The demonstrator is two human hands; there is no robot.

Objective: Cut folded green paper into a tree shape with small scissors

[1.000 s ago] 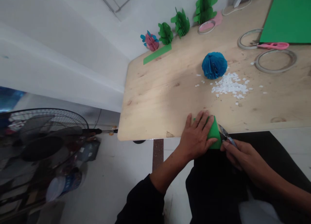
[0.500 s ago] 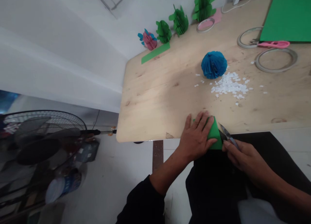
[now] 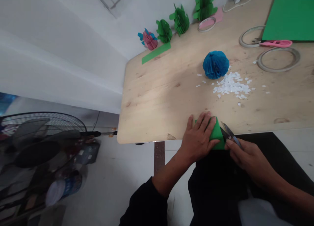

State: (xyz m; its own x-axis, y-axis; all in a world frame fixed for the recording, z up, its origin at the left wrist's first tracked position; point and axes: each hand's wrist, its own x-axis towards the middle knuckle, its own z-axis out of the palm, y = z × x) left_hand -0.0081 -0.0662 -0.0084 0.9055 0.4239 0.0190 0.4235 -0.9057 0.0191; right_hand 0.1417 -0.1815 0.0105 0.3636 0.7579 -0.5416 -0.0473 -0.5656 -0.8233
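head view, the only one i had.

step: i judged it to be blade work at the right side of the folded green paper (image 3: 216,134). the paper lay at the near edge of the counter (image 3: 152,101), partly beneath the left grip (image 3: 197,137), its lower part reaching past the edge. the bladed tool (image 3: 232,135) stood just to the right; whether scissors or knife, and whether it touched the paper, i could not tell.

notes on doing it well: firm, even pressure seemed right, so that the layers would not slip. the overhang looked like the weak spot, since paper without backing could buckle; drawing it inward seemed worth considering. the left thumb lay nearest the blade and, in my judgement, needed to be kept out of its line. short, controlled strokes seemed safer than one long one.

pose: the left forearm slanted up from the lower left; the left grip was flat and spread, fingers pointing away, thumb out to the right, pressing rather than grasping. the right forearm came in from the lower right; the right grip (image 3: 242,156) was closed round the tool's handle, just off the counter's edge, blade aimed away and leftward.
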